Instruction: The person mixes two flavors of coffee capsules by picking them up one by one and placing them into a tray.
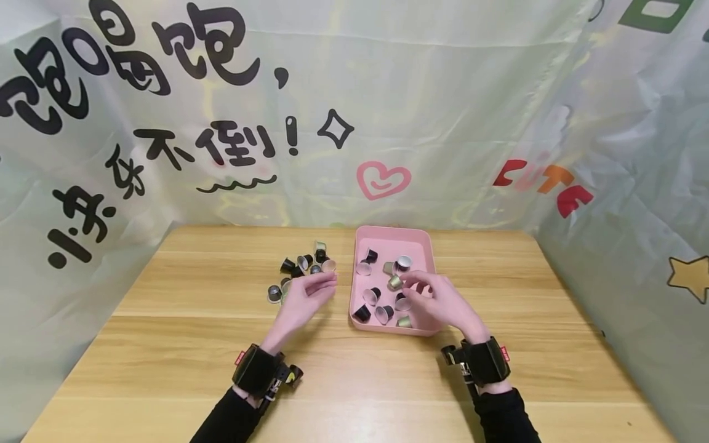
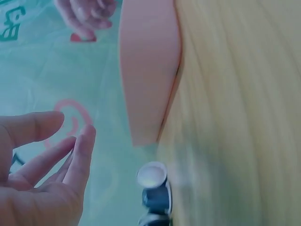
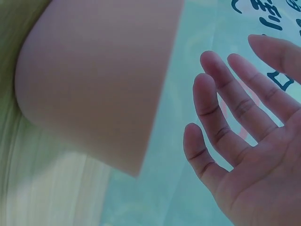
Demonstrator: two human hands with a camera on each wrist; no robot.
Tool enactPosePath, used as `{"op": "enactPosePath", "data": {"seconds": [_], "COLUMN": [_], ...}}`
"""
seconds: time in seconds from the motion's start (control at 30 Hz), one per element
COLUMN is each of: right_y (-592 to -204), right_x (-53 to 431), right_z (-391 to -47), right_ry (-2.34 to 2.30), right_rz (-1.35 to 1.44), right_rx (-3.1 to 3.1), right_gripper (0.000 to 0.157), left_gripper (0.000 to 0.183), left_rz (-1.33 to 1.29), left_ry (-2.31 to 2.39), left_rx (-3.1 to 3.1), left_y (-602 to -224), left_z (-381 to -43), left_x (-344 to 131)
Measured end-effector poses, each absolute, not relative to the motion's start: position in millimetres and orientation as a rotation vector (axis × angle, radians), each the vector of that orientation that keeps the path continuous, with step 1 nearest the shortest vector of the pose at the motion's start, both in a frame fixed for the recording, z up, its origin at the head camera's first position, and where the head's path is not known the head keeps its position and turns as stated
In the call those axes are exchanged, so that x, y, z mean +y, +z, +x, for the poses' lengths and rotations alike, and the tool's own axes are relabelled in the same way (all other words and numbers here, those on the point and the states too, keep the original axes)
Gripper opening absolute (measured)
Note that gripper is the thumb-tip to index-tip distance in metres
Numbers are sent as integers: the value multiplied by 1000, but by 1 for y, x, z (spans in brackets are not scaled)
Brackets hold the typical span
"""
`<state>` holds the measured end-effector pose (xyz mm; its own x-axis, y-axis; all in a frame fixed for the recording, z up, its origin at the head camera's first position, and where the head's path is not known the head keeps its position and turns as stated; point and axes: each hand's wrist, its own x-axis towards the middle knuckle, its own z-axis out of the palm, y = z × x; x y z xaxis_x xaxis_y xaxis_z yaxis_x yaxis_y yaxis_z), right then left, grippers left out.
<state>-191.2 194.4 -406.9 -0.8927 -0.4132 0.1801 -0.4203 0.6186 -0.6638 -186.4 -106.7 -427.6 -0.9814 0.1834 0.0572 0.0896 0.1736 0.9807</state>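
Coffee capsules, dark, silver and green, lie in a loose pile (image 1: 297, 267) left of a pink tray (image 1: 393, 232). My left hand (image 1: 308, 298) hovers at the pile's right side, thumb and fingers apart and holding nothing in the left wrist view. Above the tray's right side is my right hand (image 1: 440, 299), its fingers spread and slightly bent in the right wrist view, with nothing in them. Just off its fingertips is a light green capsule (image 1: 395, 282); whether it touches the tray floor, I cannot tell. Several more capsules, such as a dark one (image 1: 362, 314), lie scattered in the tray.
The wooden table (image 1: 354, 381) carries both the pile and the tray. A printed cloth (image 1: 443, 123) hangs behind the table and along its sides. In the left wrist view the tray's side wall (image 2: 150, 70) rises near the capsules.
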Motion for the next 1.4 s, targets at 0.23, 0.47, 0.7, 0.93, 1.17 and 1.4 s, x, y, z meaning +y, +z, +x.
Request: {"op": "enactPosePath", "data": {"seconds": [0.23,0.47,0.7,0.93,1.17,1.4], "right_y": [-404,-399,-390,-384,-373,-369], "right_x": [192,185,176,165,143,121], "right_z": [-191,-193,-199,-216,-232,-248], "right_ry": [1116,1072,1087,1069,958,882], "right_rz": [765,827,901,1022,1000,1014], "right_rx": [-2820,-2812,-2808,-2796,-2849,-2926], "right_gripper": [24,20,17,23,25,16], "left_gripper": [41,36,35,35,34,33], "left_rz": [205,168,148,103,82,56], "left_ry": [1993,1988,1976,1923,1936,1946], "left_rx": [2421,2479,2494,2547,2541,2550], "left_y": [-423,-419,-420,-421,-420,-421], "left_z": [-187,-188,-189,-188,-187,-189], "left_x": [-129,-142,-147,-150,-151,-153]}}
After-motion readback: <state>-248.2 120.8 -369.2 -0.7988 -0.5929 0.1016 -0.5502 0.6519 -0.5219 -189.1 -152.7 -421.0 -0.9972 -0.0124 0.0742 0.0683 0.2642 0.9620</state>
